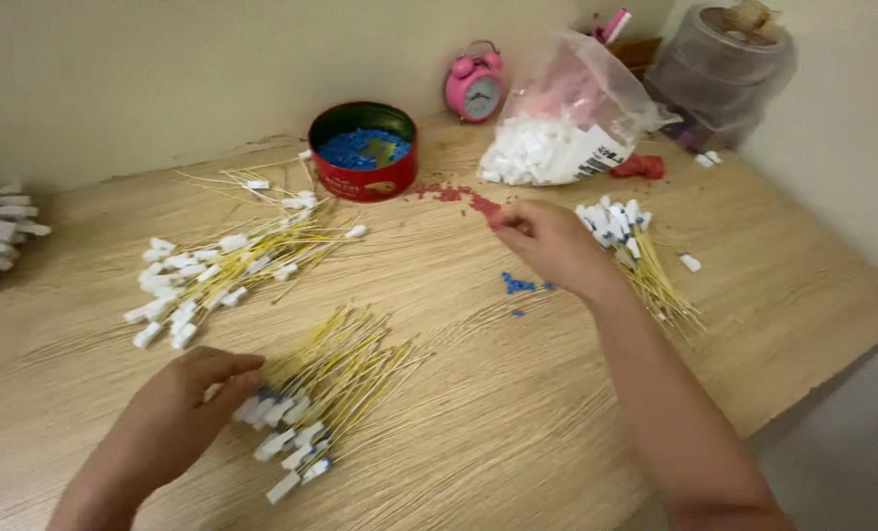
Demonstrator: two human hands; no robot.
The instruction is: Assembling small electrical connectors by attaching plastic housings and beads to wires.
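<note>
Pinching red bits (470, 200) with right hand (549, 241); left hand (178, 413) grip released, touching wire bundle (326, 393).

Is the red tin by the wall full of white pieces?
No, the red tin holds blue pieces; the white ones sit in the plastic bag.

My left hand (178, 413) lies low and near me, palm down, knuckles up, fingers curled loosely inward with the thumb stretched toward the right. My left forearm runs back to the lower left corner. My right hand (547, 241) is stretched far forward, fingertips pinched together and pointing left. That forearm slants down to the lower right, bare like the other.
</note>
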